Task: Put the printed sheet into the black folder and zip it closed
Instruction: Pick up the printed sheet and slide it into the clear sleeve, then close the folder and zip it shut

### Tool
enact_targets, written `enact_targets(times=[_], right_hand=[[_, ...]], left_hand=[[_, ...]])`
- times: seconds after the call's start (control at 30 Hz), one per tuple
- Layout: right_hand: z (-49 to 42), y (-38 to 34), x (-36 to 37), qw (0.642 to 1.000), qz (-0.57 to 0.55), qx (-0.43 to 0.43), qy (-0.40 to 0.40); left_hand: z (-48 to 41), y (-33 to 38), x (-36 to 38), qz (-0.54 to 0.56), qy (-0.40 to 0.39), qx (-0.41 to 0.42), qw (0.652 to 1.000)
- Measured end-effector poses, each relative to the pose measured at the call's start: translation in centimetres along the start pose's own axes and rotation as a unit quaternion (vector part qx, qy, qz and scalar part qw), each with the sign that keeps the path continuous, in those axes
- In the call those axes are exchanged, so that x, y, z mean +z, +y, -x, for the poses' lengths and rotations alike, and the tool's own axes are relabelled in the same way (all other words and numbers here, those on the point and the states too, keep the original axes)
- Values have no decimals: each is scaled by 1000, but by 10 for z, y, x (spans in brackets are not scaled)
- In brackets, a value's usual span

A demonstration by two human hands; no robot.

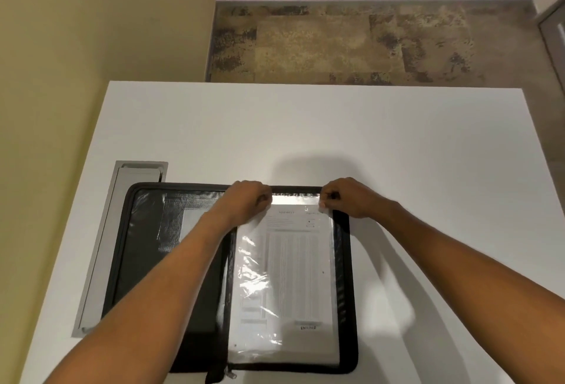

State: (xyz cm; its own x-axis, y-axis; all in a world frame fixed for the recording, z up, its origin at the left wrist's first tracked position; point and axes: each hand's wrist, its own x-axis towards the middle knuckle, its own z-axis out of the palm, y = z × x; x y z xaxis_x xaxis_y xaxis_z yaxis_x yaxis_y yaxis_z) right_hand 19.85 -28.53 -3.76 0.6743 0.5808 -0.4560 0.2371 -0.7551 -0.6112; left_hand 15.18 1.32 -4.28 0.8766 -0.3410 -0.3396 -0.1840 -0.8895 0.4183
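sheet [290,276] lies in the clear sleeve on the open folder's [347,261] right half, long axis toward us | our left hand [249,198] and right hand [344,197] pinch the sleeve's far edge (equally near) | zipper undone

Both forearms are bare from the frame's lower edge to the wrists, with no sleeve in view. The left hand [249,198] and right hand [347,197] are bare too. Fingers are curled in, knuckles uppermost.
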Motion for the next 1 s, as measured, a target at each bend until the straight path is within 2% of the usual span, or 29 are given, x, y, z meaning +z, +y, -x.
enact_targets(times=[0.13,0.33,0.47,0.6,0.77,0.93,1.0], right_hand=[[-1,0,1,1000,-8,-11,-2],[-1,0,-2,996,77,1,-41],[1,-3,2,995,97,5,-38],[10,-5,7,995,96,28,21],[19,-18,23,981,98,133,105],[42,-38,59,947,77,217,224],[56,-51,81,934,73,227,265]], left_hand=[[3,-8,-7,-39,5,27,999],[2,-5,-3,-52,15,30,998],[4,0,-3,-70,21,28,997],[8,-1,-2,-58,16,12,998],[35,15,-6,-27,100,5,995],[81,22,3,-29,44,-3,999],[99,17,5,-28,64,-38,997]])
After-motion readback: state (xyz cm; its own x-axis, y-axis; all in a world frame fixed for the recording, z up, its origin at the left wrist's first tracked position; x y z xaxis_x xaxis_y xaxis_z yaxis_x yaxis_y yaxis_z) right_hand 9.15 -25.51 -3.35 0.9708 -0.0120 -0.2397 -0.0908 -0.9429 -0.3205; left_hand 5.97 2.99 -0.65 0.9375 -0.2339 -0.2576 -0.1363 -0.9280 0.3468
